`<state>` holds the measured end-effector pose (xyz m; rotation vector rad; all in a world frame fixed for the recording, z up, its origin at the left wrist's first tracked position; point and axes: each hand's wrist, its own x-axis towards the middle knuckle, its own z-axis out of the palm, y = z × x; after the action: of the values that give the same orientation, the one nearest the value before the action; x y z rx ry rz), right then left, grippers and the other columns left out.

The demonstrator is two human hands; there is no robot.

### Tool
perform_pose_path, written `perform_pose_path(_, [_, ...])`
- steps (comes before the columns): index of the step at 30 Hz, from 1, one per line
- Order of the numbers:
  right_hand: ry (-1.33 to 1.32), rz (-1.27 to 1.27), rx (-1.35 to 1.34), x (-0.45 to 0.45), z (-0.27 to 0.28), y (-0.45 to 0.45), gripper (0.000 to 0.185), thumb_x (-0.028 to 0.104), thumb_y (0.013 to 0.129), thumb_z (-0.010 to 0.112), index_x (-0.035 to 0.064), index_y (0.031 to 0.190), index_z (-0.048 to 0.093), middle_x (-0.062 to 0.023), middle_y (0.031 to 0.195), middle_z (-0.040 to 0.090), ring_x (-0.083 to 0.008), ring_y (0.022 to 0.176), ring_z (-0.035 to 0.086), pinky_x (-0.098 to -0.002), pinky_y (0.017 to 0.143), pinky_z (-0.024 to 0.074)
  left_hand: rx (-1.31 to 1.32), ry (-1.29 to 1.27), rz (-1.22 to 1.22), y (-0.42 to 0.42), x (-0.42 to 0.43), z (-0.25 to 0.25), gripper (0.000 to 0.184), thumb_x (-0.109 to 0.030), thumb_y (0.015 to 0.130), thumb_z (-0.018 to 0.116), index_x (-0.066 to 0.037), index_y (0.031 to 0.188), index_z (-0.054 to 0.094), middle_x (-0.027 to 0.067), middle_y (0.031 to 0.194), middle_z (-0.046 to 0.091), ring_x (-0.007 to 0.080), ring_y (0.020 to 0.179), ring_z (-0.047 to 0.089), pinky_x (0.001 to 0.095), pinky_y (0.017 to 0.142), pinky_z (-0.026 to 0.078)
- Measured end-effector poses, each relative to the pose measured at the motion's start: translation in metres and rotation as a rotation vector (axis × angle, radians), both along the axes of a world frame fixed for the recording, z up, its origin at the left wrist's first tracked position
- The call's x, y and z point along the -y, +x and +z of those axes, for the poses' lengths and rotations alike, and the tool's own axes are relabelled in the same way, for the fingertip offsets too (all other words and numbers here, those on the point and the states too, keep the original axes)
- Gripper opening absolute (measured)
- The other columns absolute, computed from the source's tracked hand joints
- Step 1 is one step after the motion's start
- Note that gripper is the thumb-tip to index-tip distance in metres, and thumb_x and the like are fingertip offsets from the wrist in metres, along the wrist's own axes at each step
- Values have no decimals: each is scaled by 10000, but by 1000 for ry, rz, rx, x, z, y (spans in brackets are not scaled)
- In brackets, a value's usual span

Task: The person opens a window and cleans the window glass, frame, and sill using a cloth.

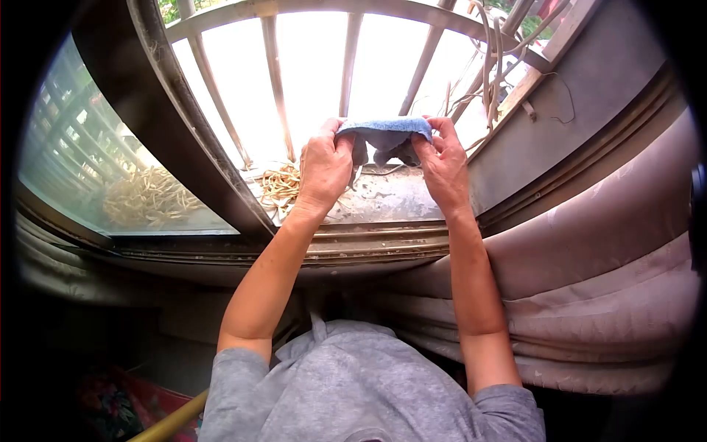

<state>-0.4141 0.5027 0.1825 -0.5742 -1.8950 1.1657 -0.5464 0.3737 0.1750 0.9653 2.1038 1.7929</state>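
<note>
A blue cloth (387,126) with dark, hanging folds is stretched between my two hands in front of the open window. My left hand (328,163) grips its left end, fingers and thumb closed on it. At the right end, my right hand (443,163) pinches the cloth between thumb and fingers. Both arms reach forward over the window sill (394,195), and the cloth is held up above it. The lower part of the cloth hangs loose, and its far side is hidden.
Metal bars (350,62) stand beyond the window. Pale dried strips (280,184) lie on the ledge, more behind the sliding glass pane (103,162). Cables (492,74) hang at the upper right. A window track (368,243) runs below; a bunched curtain (589,295) is at right.
</note>
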Motion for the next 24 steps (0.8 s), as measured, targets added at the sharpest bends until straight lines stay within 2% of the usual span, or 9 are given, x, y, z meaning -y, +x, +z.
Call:
perform_pose_path(3, [160,-36,57,0,-9,37,138,-32,853,597,25,963,536,-137,1005,638,-243,898,666,-340,707,529,-80,4,-74,17,30,-14,227,13,859,577,-15,1071,654,132,848,671,276,732,659,336,714,524])
perform_pose_path(4, [244,-39,96,-1,-15,49,243,-131,760,534,26,944,516,-142,971,603,-300,867,645,-390,723,516,-291,-31,-81,19,40,-25,243,29,851,572,-12,1078,648,134,871,665,291,768,657,353,731,521])
perform_pose_path(7, [704,19,255,3,-40,82,269,-124,734,526,38,948,530,-135,922,570,-329,868,599,-420,765,495,-813,-227,-117,38,68,-59,285,35,768,580,-56,1032,634,130,918,646,307,904,631,410,804,483])
perform_pose_path(9, [890,56,444,8,-70,95,235,-79,744,543,46,942,546,-128,898,548,-336,899,566,-427,800,472,-945,-327,-156,51,74,-97,254,9,759,584,-62,1001,621,114,873,619,273,880,609,391,814,457])
perform_pose_path(10, [888,45,620,8,-91,104,202,-31,769,562,56,952,563,-125,923,571,-312,926,570,-402,822,467,-950,-348,-143,57,75,-111,239,-7,763,587,-59,994,613,112,879,617,269,880,603,387,813,450])
perform_pose_path(12, [800,18,638,11,-109,112,205,12,781,584,46,982,573,-136,939,616,-324,941,584,-422,832,473,-878,-431,-174,61,76,-117,352,-30,750,595,-40,1101,612,130,941,632,286,970,596,404,858,440])
perform_pose_path(15, [709,4,692,14,-109,109,232,86,815,610,28,1037,572,-150,940,647,-335,933,598,-441,834,468,-739,-474,-209,60,68,-110,367,-51,743,586,-34,1109,605,145,935,629,304,974,596,414,867,438])
perform_pose_path(20, [553,-47,683,27,-101,92,294,119,852,619,21,1125,567,-203,936,649,-386,900,612,-475,816,472,-558,-302,-266,64,44,-111,450,-56,727,546,29,1169,555,259,933,632,421,908,596,479,841,462])
perform_pose_path(24, [326,-28,632,27,-105,86,357,136,846,599,4,1175,553,-234,985,658,-383,936,618,-475,853,471,-286,-249,-333,93,10,-119,485,-48,738,524,45,1214,531,284,943,619,440,914,594,479,851,468])
